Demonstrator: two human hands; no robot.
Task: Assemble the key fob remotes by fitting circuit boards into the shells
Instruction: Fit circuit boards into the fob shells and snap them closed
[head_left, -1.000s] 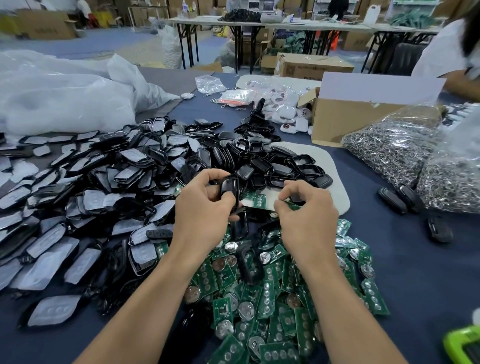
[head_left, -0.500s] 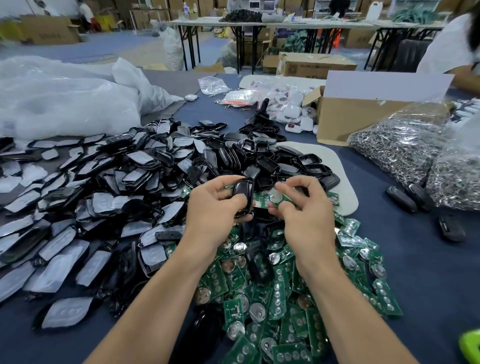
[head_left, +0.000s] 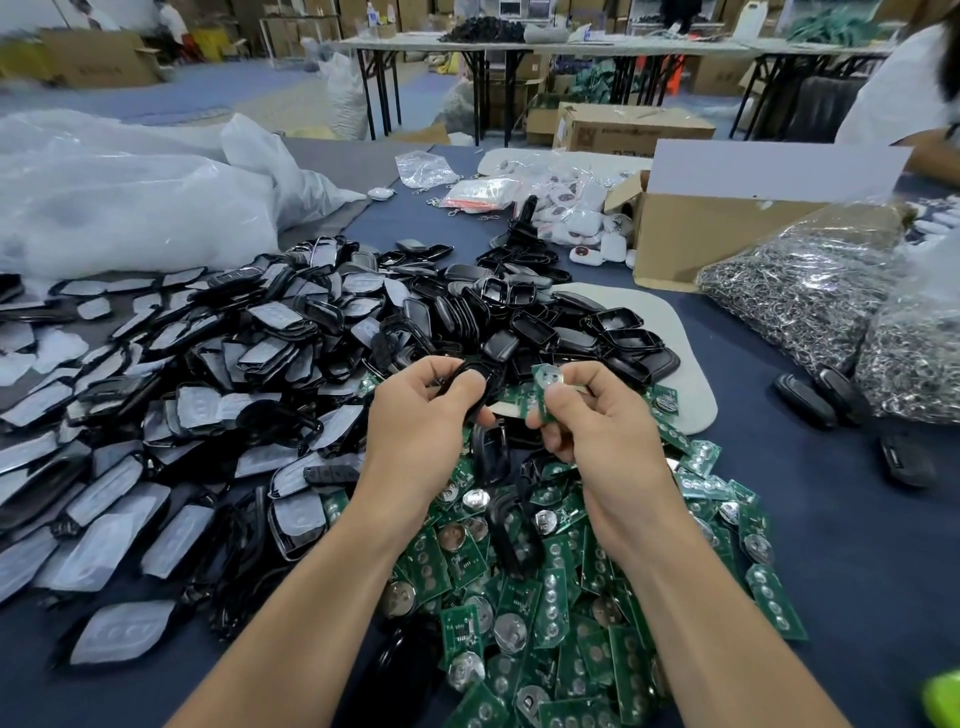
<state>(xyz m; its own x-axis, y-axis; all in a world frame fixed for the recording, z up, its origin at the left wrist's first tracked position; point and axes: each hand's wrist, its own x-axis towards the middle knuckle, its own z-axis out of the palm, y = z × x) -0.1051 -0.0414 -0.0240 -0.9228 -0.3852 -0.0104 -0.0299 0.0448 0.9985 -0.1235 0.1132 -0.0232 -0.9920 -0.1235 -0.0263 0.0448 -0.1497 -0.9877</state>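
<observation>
My left hand (head_left: 415, 421) grips a black key fob shell (head_left: 480, 384) upright above the table's middle. Just to its right, my right hand (head_left: 597, 421) pinches a green circuit board (head_left: 545, 382) with a round silver battery on it. The board sits a short way from the shell and does not touch it. Under both hands lies a heap of green circuit boards (head_left: 545, 582). A large pile of black shells (head_left: 291, 364), many with grey film on them, spreads to the left and behind.
A white pad (head_left: 680, 353) holds open black shell halves. Bags of metal key rings (head_left: 810, 296) and a cardboard box (head_left: 696, 234) stand at the right; three black fobs (head_left: 810, 400) lie near them. A big plastic bag (head_left: 130, 208) fills the far left. A person sits far right.
Both hands have lifted slightly off the heap. My right hand has picked a green board out of the pile and now holds it up beside the shell.
</observation>
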